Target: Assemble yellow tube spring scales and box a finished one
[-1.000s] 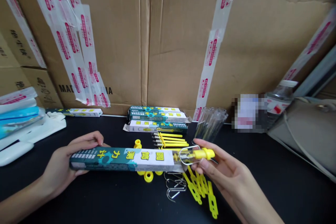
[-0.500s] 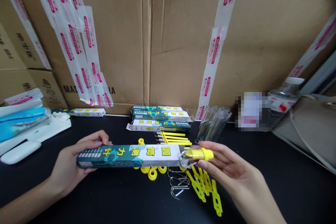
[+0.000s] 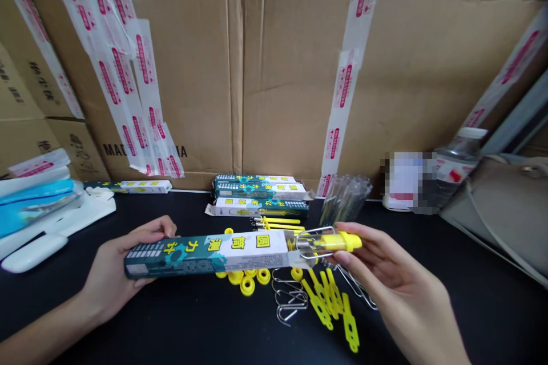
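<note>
My left hand point(image 3: 124, 259) is closed around the left end of a long green and white printed carton point(image 3: 205, 254). From the carton's open right end sticks a clear tubular spring scale point(image 3: 317, 242) with a yellow cap and a bent wire hook. Its yellow cap is pinched between the thumb and fingers of my right hand point(image 3: 385, 274); the rest of the tube is hidden inside the carton. Beneath lie yellow rings point(image 3: 247, 286), metal S-shaped hooks point(image 3: 291, 298) and flat yellow strips point(image 3: 350, 322) with holes.
Behind are several similar cartons point(image 3: 261, 207), yellow rods point(image 3: 280, 221) and a bundle of clear tubes point(image 3: 346, 197). A plastic bottle point(image 3: 456, 168) and a grey bag point(image 3: 505, 211) stand at right. White and blue packaging point(image 3: 38, 205) lies at left. A large cardboard box point(image 3: 291, 97) walls the back.
The spring scale sticks farther out of the carton, as my right hand has moved right with its cap. The carton's right end has shifted slightly left.
</note>
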A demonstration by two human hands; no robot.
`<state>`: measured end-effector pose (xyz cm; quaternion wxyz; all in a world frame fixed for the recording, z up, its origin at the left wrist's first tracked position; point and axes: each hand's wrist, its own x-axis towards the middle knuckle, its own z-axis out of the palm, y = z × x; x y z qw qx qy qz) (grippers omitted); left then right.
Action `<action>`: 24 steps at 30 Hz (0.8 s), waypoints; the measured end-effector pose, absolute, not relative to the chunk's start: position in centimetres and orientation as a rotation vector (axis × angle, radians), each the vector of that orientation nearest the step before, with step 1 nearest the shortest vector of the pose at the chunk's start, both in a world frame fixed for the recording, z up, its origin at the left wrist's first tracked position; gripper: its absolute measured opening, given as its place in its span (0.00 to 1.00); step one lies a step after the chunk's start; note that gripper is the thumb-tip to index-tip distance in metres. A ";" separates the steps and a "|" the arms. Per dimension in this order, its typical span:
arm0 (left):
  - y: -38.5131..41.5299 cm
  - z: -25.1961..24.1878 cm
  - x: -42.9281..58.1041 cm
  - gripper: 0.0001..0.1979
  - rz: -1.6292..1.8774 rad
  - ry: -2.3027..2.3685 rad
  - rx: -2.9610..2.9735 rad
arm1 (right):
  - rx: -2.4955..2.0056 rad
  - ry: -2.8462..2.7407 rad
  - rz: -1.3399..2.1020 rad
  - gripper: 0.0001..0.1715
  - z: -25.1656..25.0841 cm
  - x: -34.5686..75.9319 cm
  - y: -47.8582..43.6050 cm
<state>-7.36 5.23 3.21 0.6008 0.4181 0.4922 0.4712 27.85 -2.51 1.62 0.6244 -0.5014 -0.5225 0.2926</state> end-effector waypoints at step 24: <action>4.4 3.4 -6.5 0.14 0.950 1.240 1.010 | -1.216 -1.410 0.637 0.08 0.9 27.3 -3.9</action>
